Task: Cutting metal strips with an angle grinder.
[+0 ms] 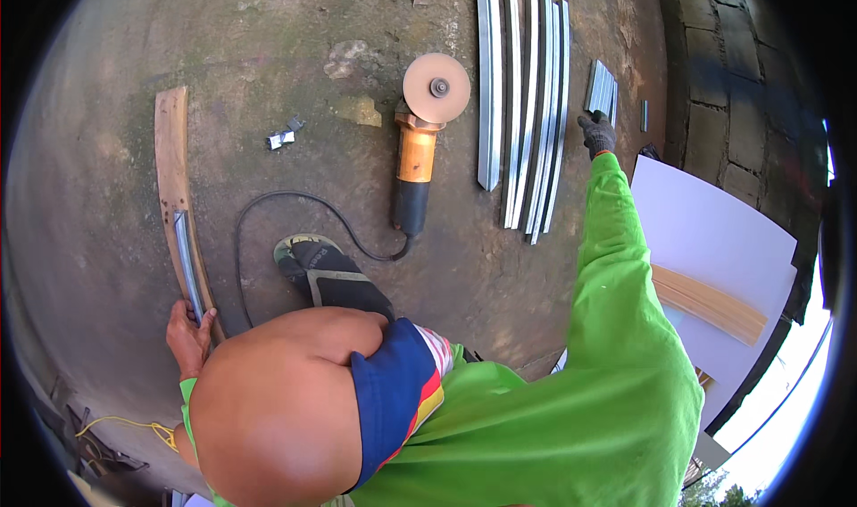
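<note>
My bare left hand (190,337) is closed around the near end of a short metal channel (187,255). That channel lies lengthwise on a long wooden board (173,141) on the floor at the left. Far to the right, my right hand (597,135), in a dark grey glove, has its fingers at the near end of a bundle of short metal channels (603,89). The fingers look curled on the bundle's edge; their undersides are hidden. Between the hands lies an angle grinder (415,154) with a tan disc, out of reach of both.
Several long metal channels (527,105) lie side by side right of the grinder. Its black cord (295,195) loops toward my shod foot (326,270). Small metal offcuts (280,139) sit near the board. White sheets (705,230) with wooden strips (710,303) lie by the block wall (714,87).
</note>
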Demonstrator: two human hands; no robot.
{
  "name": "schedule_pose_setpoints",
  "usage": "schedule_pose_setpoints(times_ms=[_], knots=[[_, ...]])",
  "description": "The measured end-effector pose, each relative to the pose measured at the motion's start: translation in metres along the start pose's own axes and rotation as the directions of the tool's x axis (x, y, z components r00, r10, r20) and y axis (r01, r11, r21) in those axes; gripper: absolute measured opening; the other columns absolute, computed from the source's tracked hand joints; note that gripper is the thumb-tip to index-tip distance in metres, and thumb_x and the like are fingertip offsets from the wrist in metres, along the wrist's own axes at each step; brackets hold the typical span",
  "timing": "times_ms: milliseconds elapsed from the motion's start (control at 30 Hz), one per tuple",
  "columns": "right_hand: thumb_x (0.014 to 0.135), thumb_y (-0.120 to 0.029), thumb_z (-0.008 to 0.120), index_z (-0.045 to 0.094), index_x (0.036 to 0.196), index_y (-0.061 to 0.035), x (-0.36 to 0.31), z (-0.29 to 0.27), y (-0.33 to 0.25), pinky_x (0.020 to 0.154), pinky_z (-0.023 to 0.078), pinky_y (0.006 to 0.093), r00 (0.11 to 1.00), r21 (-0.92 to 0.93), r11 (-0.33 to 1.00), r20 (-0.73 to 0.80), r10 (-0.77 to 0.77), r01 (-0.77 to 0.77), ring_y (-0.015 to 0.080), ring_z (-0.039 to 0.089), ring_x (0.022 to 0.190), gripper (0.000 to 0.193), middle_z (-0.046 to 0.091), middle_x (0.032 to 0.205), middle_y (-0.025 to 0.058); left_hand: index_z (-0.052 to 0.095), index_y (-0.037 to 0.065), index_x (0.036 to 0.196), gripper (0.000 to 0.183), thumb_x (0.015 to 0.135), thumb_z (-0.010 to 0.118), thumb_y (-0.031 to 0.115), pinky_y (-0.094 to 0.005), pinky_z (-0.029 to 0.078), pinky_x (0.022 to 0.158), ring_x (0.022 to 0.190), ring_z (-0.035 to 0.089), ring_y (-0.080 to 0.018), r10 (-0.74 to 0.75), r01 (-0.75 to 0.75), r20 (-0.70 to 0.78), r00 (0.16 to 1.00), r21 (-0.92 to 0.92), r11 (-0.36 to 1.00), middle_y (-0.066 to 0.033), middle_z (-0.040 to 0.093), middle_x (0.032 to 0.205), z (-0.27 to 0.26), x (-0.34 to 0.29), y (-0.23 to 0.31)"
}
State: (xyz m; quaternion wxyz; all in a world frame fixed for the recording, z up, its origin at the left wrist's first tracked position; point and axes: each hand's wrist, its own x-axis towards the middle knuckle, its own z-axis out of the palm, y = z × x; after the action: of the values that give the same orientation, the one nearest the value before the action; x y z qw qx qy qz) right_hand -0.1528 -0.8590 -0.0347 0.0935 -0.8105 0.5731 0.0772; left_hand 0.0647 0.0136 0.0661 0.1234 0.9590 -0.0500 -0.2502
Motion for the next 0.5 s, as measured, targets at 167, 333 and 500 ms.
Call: schedule_pose_setpoints(times_ms=[167,333,500], knots=[[0.08,-0.05,0.072,0.054,0.142,-0.0021,0.072,-0.004,0.003,0.097,0.052,0.0434,0.998,-0.078,0.996,0.023,0.053,-0.051,0.037,0.065,0.117,0.08,0.064,0.131,0.0237,0.058,0.002,0.09,0.034,0.078,0.085,0.019,-0.0406,0.05,0.062,0.062,0.059,-0.0294,0.036,-0.037,-0.037,0.999,-0.026,0.999,-0.0133,0.06,0.071,0.01,-0.003,-0.018],[0.085,-0.046,0.07,0.073,0.114,-0.0045,0.072,0.044,0.001,0.057,0.056,0.0386,0.983,0.073,0.982,0.08,0.166,-0.172,0.0243,0.071,0.065,0.051,0.074,0.089,0.0147,0.059,0.001,0.088,0.031,0.084,0.08,0.023,-0.0429,0.05,0.061,0.065,0.063,-0.0358,0.031,-0.021,-0.112,0.993,0.091,0.996,-0.0157,0.062,0.072,0.006,-0.013,-0.01],[0.087,-0.044,0.072,0.073,0.111,-0.003,0.162,-0.006,0.049,0.067,0.059,0.0395,0.977,-0.144,0.987,0.207,-0.041,0.072,0.027,0.072,0.075,0.048,0.074,0.095,0.013,0.058,0.001,0.092,0.028,0.088,0.077,0.021,-0.0431,0.05,0.066,0.071,0.063,-0.0367,0.023,-0.035,-0.231,0.973,-0.049,0.998,-0.017,0.062,0.08,0.034,-0.015,-0.017]])
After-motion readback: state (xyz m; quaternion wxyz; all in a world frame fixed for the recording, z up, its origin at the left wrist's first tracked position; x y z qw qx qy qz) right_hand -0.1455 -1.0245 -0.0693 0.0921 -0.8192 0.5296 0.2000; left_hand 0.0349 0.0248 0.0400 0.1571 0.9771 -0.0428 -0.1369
